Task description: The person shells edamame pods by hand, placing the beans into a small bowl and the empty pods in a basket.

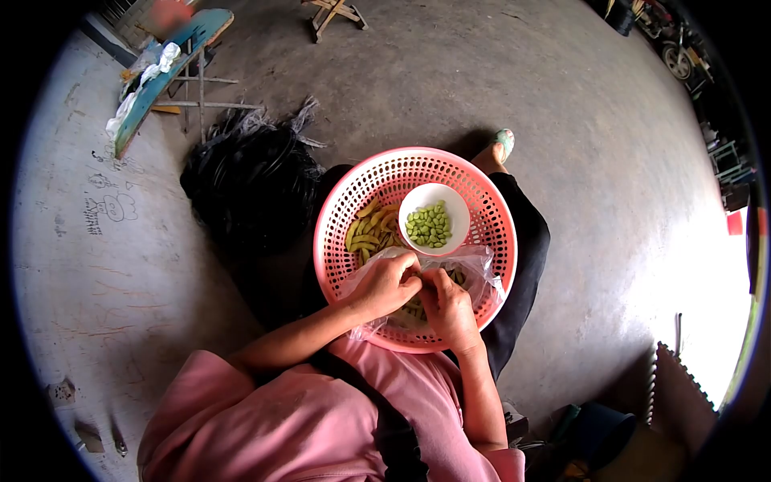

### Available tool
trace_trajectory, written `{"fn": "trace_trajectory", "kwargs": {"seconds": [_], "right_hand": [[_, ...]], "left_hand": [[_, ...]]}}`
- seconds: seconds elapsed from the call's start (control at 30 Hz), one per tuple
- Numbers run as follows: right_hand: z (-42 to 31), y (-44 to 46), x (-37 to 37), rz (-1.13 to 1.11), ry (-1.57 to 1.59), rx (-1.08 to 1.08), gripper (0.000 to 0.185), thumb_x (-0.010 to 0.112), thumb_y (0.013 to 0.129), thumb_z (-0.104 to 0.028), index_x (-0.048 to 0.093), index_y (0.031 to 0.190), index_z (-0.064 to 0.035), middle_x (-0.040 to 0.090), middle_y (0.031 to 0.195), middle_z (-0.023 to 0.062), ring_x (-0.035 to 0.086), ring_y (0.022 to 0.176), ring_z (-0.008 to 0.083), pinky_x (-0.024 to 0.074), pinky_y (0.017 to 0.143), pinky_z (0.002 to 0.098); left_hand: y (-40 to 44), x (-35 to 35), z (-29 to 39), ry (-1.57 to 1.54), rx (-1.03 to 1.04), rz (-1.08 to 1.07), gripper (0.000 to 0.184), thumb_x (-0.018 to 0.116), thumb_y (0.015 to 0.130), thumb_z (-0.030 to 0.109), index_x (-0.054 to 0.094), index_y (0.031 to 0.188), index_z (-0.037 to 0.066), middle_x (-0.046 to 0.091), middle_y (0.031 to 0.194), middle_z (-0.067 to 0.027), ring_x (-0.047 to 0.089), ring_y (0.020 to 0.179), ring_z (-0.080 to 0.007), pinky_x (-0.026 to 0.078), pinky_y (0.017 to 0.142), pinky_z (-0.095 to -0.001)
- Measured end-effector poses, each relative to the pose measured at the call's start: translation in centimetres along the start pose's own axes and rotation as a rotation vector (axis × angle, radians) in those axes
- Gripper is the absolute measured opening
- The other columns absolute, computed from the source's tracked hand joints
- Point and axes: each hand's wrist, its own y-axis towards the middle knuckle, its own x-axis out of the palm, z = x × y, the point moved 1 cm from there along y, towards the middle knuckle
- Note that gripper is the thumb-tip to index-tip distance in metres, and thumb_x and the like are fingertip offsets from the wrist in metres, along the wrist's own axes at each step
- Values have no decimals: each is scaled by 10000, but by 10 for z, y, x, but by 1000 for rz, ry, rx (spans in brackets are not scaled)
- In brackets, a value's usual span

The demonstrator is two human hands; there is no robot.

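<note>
One round pink basket sits at the person's lap, holding one white bowl of green beans (piled too closely to count exactly). Yellow-green pods, also too many to count, lie beside the bowl, and one clear plastic bag spreads over the near side, with more pods showing beneath the hands. The left hand and right hand meet above the bag, fingertips pressed together; what they pinch cannot be made out. Around them is a grey concrete floor, with one black heap, one blue-green table and one wooden stool.
</note>
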Motion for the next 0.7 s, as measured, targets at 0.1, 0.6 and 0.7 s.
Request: {"fn": "trace_trajectory", "kwargs": {"seconds": [0.1, 0.6, 0.7], "right_hand": [[-2, 1, -1, -3, -58, -15, 196, 604, 823, 4, 534, 1004, -22, 643, 865, 189, 648, 807, 373, 521, 684, 409], [-3, 2, 0, -33, -90, -1, 202, 621, 821, -22, 548, 1008, -25, 647, 866, 185, 651, 812, 369, 523, 686, 414], [-3, 1, 0, -28, -110, 4, 209, 643, 818, -41, 554, 1006, -28, 655, 847, 175, 661, 800, 353, 529, 685, 405]], "left_hand": [[-1, -1, 3, 74, -20, -16, 112, 595, 796, 58, 582, 894, 7, 639, 696, -125, 635, 623, -226, 479, 560, -342], [-1, 6, -11, 10, -25, -77, 117, 545, 802, 6, 558, 916, -16, 661, 780, -184, 668, 728, -302, 511, 641, -378], [-1, 4, -9, 24, -42, -69, 115, 535, 805, 12, 555, 915, -13, 653, 767, -193, 664, 715, -311, 507, 627, -389]]}}
